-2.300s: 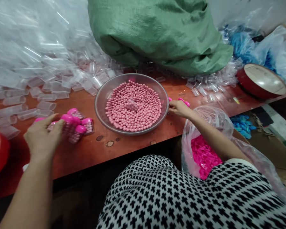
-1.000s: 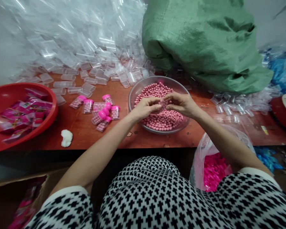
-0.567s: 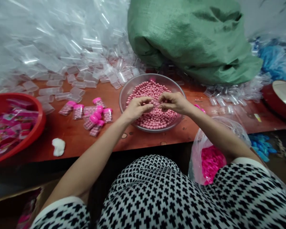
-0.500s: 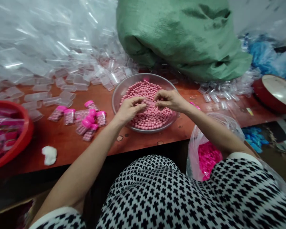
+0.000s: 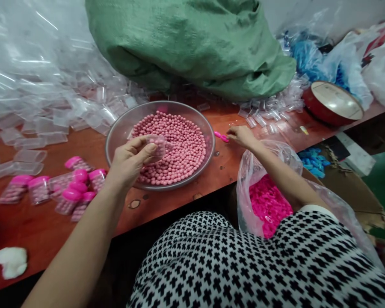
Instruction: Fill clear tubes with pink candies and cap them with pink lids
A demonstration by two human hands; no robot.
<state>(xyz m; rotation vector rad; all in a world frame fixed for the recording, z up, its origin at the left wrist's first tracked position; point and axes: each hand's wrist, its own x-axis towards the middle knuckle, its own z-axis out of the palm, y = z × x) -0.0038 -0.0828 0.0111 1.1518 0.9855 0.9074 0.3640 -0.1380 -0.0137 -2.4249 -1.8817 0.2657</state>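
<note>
Reddish wooden table (image 5: 227, 164) carries a metal bowl (image 5: 111, 141) of pink beads (image 5: 182, 145) near its front edge. Left hand (image 5: 130, 158) pinches a clear vial (image 5: 158, 144) over the beads. Right hand (image 5: 242, 136), fingers curled, touches down beside pink caps (image 5: 222, 137) right of the bowl; whether it grips one, I cannot tell.

bowl (image 5: 115, 132) centre | filled tubes (image 5: 67, 188) left | caps (image 5: 223, 137) right | sack (image 5: 192, 42) behind

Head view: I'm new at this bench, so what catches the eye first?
A metal bowl heaped with pink beads sits mid-table, the left hand holding a clear vial over it. Behind looms a green sack; the right hand reaches for loose pink caps beside the bowl.
</note>
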